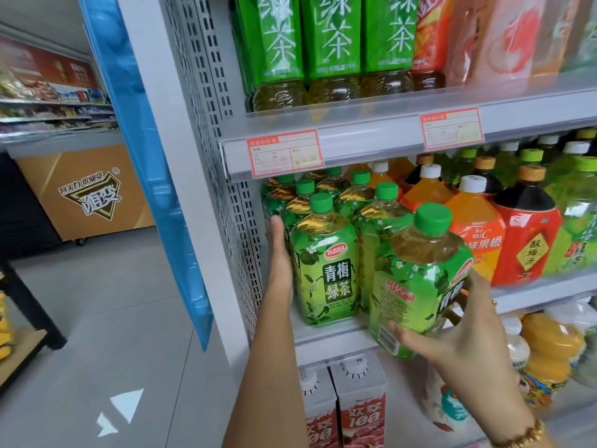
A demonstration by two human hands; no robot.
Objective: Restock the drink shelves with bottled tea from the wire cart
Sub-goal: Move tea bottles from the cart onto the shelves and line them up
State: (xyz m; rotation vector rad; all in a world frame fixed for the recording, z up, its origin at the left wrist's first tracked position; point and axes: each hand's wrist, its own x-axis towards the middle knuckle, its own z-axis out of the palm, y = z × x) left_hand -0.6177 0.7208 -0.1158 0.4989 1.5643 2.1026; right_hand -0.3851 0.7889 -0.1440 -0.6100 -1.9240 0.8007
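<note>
My right hand (458,331) grips a green-capped bottle of plum green tea (416,279) from below, tilted, at the front edge of the middle shelf (329,334). Rows of the same green tea bottles (324,263) stand at the shelf's left end. My left hand (279,257) lies flat, fingers together, against the left side of the front bottle, between it and the perforated shelf wall (245,240). The wire cart is out of view.
Orange juice (475,234) and red-labelled dark tea bottles (526,240) fill the shelf to the right. Tall green tea bottles (332,50) stand on the shelf above, cartons (358,405) below. A blue panel (155,176) and an orange freezer (87,192) are at left.
</note>
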